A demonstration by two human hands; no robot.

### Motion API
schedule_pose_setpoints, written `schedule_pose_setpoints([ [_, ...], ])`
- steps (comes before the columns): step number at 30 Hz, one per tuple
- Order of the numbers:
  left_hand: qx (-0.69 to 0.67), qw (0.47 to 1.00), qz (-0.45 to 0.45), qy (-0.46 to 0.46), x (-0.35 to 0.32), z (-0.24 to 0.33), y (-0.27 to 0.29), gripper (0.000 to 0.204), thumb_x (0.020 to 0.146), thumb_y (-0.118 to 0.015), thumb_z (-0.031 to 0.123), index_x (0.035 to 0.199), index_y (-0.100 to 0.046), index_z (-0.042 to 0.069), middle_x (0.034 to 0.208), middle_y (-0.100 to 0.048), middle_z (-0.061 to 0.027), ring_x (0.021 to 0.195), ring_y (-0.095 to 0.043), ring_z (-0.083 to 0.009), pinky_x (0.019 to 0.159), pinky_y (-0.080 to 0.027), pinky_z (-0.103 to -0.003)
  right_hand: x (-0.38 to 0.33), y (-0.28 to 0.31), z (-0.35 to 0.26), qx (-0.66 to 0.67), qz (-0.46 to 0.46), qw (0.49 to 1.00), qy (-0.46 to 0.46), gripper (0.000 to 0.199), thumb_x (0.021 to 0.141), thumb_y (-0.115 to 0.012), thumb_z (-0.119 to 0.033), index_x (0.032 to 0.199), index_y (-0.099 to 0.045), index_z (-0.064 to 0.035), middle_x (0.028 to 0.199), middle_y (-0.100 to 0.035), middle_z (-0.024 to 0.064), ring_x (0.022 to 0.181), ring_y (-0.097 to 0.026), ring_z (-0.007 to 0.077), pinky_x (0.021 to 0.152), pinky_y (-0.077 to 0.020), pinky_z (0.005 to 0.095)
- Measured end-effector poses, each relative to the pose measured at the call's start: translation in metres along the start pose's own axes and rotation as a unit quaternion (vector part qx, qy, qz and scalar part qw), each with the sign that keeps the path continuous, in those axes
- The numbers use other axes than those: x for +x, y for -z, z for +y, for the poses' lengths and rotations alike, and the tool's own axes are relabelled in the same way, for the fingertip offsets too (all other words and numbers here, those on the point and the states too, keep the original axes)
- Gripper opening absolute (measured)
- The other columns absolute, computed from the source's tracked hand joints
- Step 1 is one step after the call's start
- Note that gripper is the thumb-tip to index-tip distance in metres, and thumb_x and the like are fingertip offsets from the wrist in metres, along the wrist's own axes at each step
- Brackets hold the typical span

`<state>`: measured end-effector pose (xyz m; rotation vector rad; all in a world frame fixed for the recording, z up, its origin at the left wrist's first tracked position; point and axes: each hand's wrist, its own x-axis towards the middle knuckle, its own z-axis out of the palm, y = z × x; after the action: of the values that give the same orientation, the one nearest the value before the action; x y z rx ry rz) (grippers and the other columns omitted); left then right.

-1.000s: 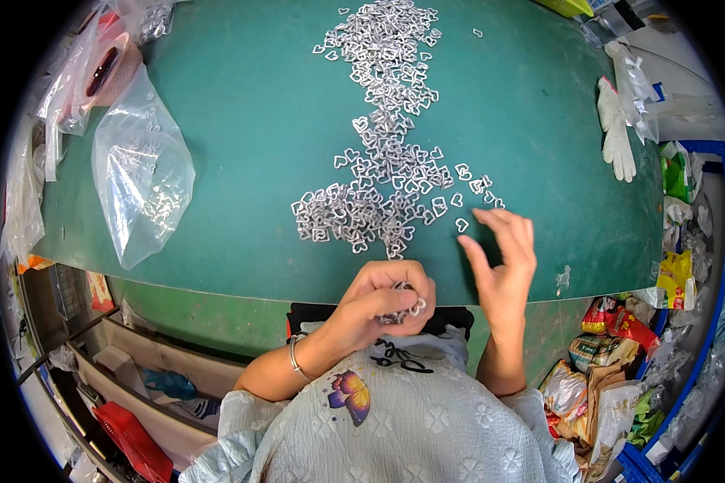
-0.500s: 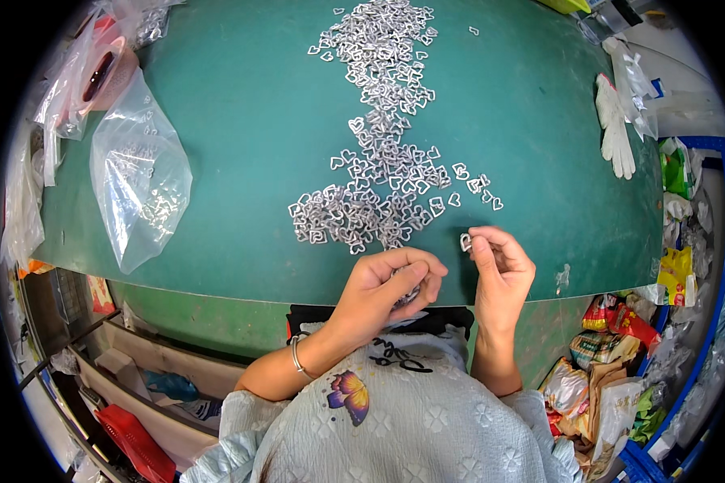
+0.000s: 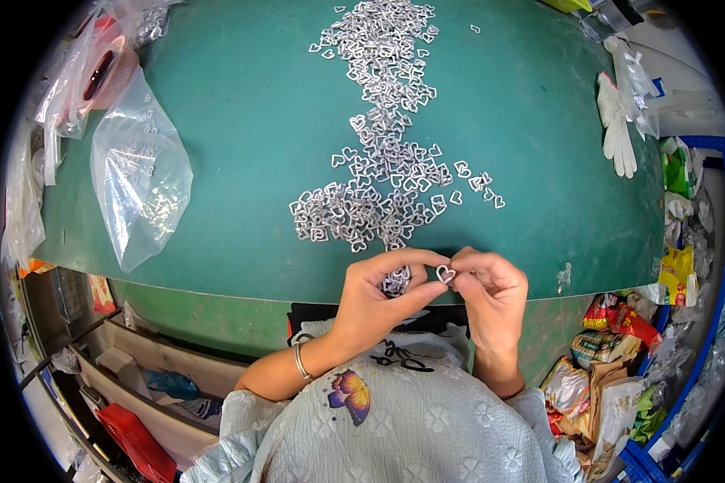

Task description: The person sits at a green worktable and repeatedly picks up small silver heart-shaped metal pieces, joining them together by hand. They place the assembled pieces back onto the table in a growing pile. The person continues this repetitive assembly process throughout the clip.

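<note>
My left hand (image 3: 387,291) is curled around several grey metal heart outlines (image 3: 395,281) in its palm. Its thumb and forefinger reach to one single metal heart (image 3: 445,274), pinched between my two hands. On the other side, my right hand (image 3: 493,291) grips that same heart by its edge with thumb and fingertips. Beyond my hands, a long heap of metal hearts (image 3: 354,216) runs up the green table (image 3: 250,161) toward the far edge. A few loose hearts (image 3: 479,183) lie to the right of the heap.
A clear plastic bag (image 3: 141,173) with some small pieces in it lies at left, beside a pink basket (image 3: 111,76). White gloves (image 3: 616,129) rest at the far right edge. A blue rack (image 3: 721,241) and a pile of colourful packets (image 3: 596,362) stand lower right; a red bin (image 3: 137,443) sits lower left.
My right hand has moved left with the heart and met my left hand. The left thumb and forefinger have opened out toward it, uncovering the hearts in the palm.
</note>
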<state>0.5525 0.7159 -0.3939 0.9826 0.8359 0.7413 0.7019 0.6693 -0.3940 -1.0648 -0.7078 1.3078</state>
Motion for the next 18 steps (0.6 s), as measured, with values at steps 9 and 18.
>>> schedule_pose_setpoints([
  [9, 0.018, 0.999, -0.006, -0.037, -0.0018, -0.003, 0.0031, 0.015, 0.074, -0.066, 0.001, 0.089, -0.065, -0.002, 0.065, -0.05, 0.0013, 0.062, -0.042, -0.0049, 0.058, -0.035, -0.02, 0.0017, -0.0029, -0.0019, -0.127, -0.011, 0.989, 0.073, 0.017, 0.072, -0.061, 0.013, 0.088, -0.062, 0.0057, 0.086, -0.06, 0.0116, 0.077, -0.052, 0.0162, 0.067, -0.0414, 0.0256],
  [18, 0.027, 0.997, -0.06, -0.048, -0.0001, -0.0004, 0.0027, 0.011, 0.073, -0.067, -0.001, 0.084, -0.064, -0.001, 0.063, -0.051, 0.0, 0.059, -0.044, -0.0053, 0.054, -0.036, -0.021, 0.0042, 0.0038, -0.0092, -0.133, -0.059, 0.989, 0.036, 0.01, 0.075, -0.061, 0.007, 0.085, -0.062, 0.0033, 0.083, -0.057, 0.0093, 0.077, -0.051, 0.015, 0.069, -0.0395, 0.0251],
])
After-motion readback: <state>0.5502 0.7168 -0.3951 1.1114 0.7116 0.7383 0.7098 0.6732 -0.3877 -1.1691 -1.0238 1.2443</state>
